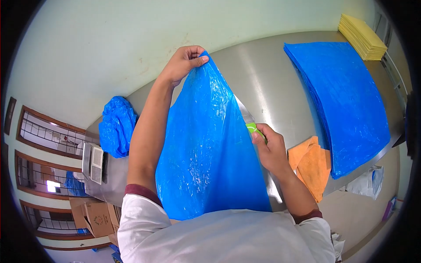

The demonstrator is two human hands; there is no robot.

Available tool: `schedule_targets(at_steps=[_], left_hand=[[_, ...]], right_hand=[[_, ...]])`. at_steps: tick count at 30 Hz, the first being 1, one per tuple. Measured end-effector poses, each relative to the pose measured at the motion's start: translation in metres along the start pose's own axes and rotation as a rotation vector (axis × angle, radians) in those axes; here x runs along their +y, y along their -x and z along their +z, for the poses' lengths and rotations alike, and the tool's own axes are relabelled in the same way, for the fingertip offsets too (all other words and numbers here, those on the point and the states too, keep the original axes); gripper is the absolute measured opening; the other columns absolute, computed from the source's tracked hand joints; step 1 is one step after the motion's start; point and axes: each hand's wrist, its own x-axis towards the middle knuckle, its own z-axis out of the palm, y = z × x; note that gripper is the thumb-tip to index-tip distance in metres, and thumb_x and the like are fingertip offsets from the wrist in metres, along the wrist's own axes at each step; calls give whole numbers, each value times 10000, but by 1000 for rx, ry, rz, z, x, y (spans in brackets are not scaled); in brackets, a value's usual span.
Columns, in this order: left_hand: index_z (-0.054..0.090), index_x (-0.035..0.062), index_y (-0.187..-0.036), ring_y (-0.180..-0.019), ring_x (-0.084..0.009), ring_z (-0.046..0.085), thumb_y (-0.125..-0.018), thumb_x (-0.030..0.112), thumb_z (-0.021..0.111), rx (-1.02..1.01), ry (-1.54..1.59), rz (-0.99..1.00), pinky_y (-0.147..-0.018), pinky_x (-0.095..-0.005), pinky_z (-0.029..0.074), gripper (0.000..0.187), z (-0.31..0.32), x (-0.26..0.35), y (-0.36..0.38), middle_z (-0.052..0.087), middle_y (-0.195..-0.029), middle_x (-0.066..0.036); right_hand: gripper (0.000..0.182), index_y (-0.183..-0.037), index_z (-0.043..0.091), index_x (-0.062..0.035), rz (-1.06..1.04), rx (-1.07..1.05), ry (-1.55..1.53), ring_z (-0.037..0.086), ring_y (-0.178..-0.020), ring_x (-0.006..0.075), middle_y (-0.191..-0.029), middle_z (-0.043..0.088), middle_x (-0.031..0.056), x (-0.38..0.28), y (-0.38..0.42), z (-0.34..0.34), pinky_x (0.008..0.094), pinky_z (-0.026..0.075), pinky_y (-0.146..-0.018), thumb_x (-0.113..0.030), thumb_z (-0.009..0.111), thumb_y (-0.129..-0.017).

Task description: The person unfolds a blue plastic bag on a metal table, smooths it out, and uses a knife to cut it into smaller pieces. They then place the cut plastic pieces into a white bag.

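A blue plastic sheet (197, 149) hangs in front of me, its top corner pinched by my left hand (186, 63). Closed around the green handle of a knife (244, 110) is my right hand (272, 149). The knife's blade lies along the sheet's right edge, partly hidden by the plastic. To the right, a stack of flat blue plastic sheets (346, 101) rests on the metal table (267, 83). An orange cloth (311, 166) lies between my right hand and that stack, close to the table's front edge.
Crumpled blue plastic (117, 127) sits on the table's left part, near a grey and white device (93, 162). Folded yellow material (362, 37) is piled at the far right. Cardboard boxes (97, 219) stand lower left. A pale wall (131, 48) borders the table's back.
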Motion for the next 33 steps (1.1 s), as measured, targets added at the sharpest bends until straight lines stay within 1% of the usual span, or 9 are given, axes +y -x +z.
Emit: schedule_targets(at_steps=[2, 5, 8, 11, 17, 23, 32, 33], left_hand=[[634, 75, -850, -752, -72, 536, -876, 145, 692, -8, 8, -2, -768, -243, 420, 95, 0, 3, 2, 611, -784, 31], [652, 47, -885, -760, -88, 573, -862, 118, 696, -7, 17, 20, -740, -249, 463, 87, -3, 1, 0, 643, -810, -7], [653, 44, -888, -756, -88, 578, -861, 114, 701, -14, 41, 30, -732, -250, 467, 90, -3, 4, 1, 648, -811, -10], [632, 71, -848, -753, -75, 543, -866, 137, 701, -7, 35, 24, -757, -243, 427, 97, 0, 13, 5, 613, -790, 27], [635, 68, -854, -757, -82, 556, -865, 134, 700, -14, 39, 28, -755, -244, 437, 93, 0, 21, 8, 626, -795, 17], [641, 65, -859, -759, -78, 560, -872, 142, 695, -20, 55, 41, -757, -245, 440, 95, 0, 26, 10, 633, -801, 16], [648, 59, -882, -771, -77, 561, -884, 155, 685, -36, 111, 64, -767, -247, 439, 103, -1, 30, 11, 637, -814, 18], [653, 52, -888, -762, -74, 562, -884, 143, 684, -28, 113, 63, -748, -242, 443, 96, -1, 31, 12, 638, -813, 16]], right_hand=[[203, -1066, 594, 20, -10, -6, -13, 560, -626, 161, -744, 622, 110, -3, -5, 0, 306, 450, -606, -151, 532, -977], [206, -1066, 593, 22, -19, -1, -21, 562, -630, 164, -745, 623, 112, -4, -13, 2, 309, 452, -611, -154, 538, -974], [209, -1065, 592, 23, -45, 5, -17, 574, -640, 172, -748, 630, 118, -7, -20, 2, 310, 456, -618, -158, 543, -973], [212, -1063, 592, 26, -72, 8, 3, 590, -648, 179, -754, 639, 123, -11, -27, 2, 310, 460, -621, -159, 545, -972], [204, -1065, 598, 19, -126, 29, 0, 608, -646, 185, -753, 648, 124, -18, -41, 4, 317, 469, -619, -151, 549, -963], [207, -1071, 600, 15, -165, 28, 63, 627, -646, 197, -750, 658, 129, -31, -53, 1, 322, 476, -615, -152, 550, -958], [242, -1094, 602, 14, -205, 44, 69, 658, -700, 230, -781, 672, 146, -44, -67, 2, 336, 490, -646, -179, 549, -958], [243, -1096, 602, 14, -211, 44, 72, 661, -707, 234, -783, 673, 148, -45, -68, 2, 339, 492, -653, -179, 550, -957]])
